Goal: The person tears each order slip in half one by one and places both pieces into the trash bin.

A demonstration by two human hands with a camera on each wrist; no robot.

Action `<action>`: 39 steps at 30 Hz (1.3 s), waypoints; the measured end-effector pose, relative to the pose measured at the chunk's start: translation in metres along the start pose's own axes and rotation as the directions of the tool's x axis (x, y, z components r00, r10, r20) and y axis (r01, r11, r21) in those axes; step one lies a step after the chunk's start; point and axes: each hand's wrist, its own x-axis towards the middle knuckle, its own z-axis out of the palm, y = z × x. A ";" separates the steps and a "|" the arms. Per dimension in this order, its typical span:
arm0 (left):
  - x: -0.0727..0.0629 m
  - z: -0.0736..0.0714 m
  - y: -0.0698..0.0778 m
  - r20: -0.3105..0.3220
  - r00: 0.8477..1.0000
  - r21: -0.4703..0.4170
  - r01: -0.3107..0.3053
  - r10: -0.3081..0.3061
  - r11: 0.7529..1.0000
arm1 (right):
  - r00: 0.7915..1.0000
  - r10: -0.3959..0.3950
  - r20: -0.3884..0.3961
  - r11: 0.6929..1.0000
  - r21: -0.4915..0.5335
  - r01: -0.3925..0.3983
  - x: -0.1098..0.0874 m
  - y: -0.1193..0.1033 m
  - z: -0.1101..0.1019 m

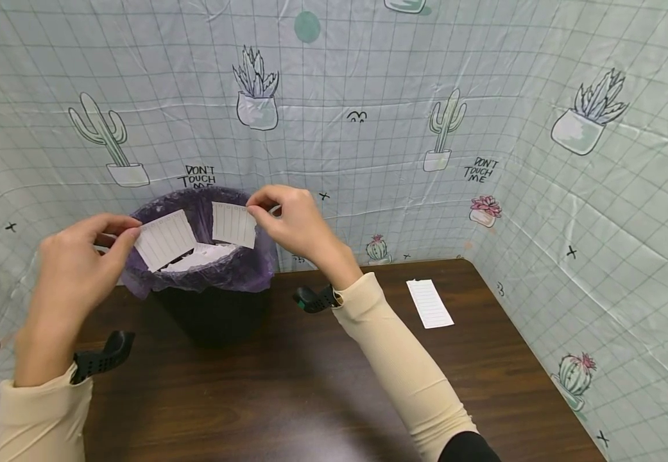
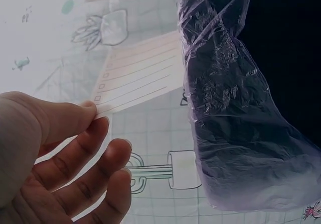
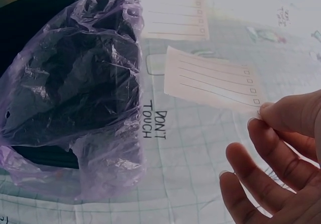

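Observation:
Over the mouth of a black trash bin [image 1: 212, 314] with a purple liner bag [image 1: 253, 273], each hand holds a piece of lined paper. My left hand [image 1: 76, 260] pinches one torn piece [image 1: 166, 239] by its corner between thumb and index finger. A second piece [image 1: 232, 224] hangs from the thumb and fingertips of my right hand [image 1: 293, 218]. Both pieces have ruled lines and a row of small checkboxes, seen in the left wrist view on the left piece [image 2: 140, 73] and in the right wrist view on the right piece [image 3: 210, 81]. White paper [image 1: 203, 256] lies inside the bin.
A lined paper sheet [image 1: 429, 303] lies on the brown wooden table [image 1: 310, 385] at the right. Behind the bin, a grid-patterned cloth [image 1: 357, 160] with cactus drawings covers the walls. Black wrist straps [image 1: 99, 358] with cameras sit on both forearms.

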 end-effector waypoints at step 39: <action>0.009 0.013 -0.006 0.089 0.994 0.044 -0.072 0.068 0.996 | 0.993 0.090 0.083 0.995 0.045 -0.094 0.012 0.001 0.020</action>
